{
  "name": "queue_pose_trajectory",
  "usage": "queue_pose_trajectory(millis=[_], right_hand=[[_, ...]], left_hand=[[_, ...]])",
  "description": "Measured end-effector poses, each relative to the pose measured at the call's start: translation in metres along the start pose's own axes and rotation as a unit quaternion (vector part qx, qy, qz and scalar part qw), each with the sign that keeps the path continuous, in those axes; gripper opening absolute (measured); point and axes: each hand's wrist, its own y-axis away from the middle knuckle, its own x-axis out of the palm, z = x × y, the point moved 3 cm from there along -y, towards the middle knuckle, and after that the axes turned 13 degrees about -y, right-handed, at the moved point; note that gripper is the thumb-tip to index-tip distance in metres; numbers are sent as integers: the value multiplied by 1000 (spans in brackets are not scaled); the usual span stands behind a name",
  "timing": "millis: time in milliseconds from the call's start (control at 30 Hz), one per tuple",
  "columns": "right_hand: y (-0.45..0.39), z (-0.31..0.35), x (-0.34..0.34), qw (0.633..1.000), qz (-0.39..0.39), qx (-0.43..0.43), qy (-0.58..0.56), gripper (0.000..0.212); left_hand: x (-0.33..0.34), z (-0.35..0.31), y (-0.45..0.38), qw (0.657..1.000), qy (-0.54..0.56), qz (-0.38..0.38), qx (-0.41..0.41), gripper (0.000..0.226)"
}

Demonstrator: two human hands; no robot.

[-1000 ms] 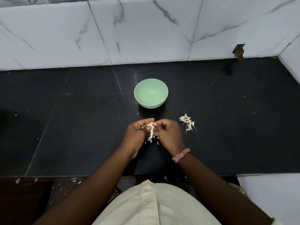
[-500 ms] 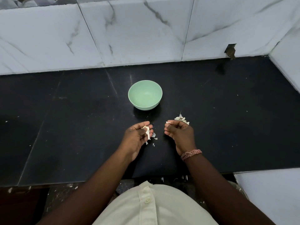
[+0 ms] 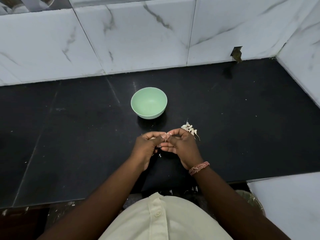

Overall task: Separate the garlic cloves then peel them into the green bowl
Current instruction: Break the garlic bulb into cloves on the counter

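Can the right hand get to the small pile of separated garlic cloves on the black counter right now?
Probably yes: the pile of white garlic cloves lies just beyond the right hand, nothing between, but its fingers pinch a garlic piece.

1. I count one green bowl on the counter.
2. I see two hands, the left hand and the right hand.
3. One pile of garlic cloves; I make out roughly six, not certain.
4. One thread bracelet.

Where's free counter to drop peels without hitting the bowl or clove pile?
Bare black counter left of the green bowl, and right of the clove pile toward the side wall. Crowded: the strip from bowl to both hands, left hand, right hand.
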Motion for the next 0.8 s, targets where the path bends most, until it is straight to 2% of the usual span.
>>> queue_pose_trajectory(millis=[200,300,333,400,433,500,533,567,600,667,733,800], right_hand=[[-1,-5,6,1000,1,12,14,4],[-3,-9,9,1000,-8,13,-5,2],[-4,-10,8,1000,-21,11,8,5],[-7,-12,6,993,-45,-16,104,14],[-9,-13,4,978,-54,-47,195,20],[-10,-12,3,901,-56,-139,406,41],[-8,-11,4,866,-57,-176,464,48],[-7,-11,6,849,-51,-203,485,47],[-7,-11,8,845,-41,-224,483,37],[-5,-10,12,864,-24,-221,452,4],[-5,-11,13,871,-2,-219,440,22],[-3,-12,16,878,16,-222,424,21]], left_hand=[[-2,-3,3,999,10,29,9,6],[-4,-3,5,997,75,37,-4,14],[-6,-2,5,994,105,31,-12,17],[-10,0,4,989,142,10,-25,18],[-12,0,4,988,151,-1,-30,18],[-15,2,3,987,157,-21,-38,18],[-16,3,3,986,159,-30,-42,17],[-16,4,3,985,162,-37,-47,17],[-16,4,3,984,164,-43,-52,17],[-16,5,4,984,161,-53,-57,15],[-15,5,5,985,154,-63,-55,14],[-14,4,6,986,143,-69,-54,12]])
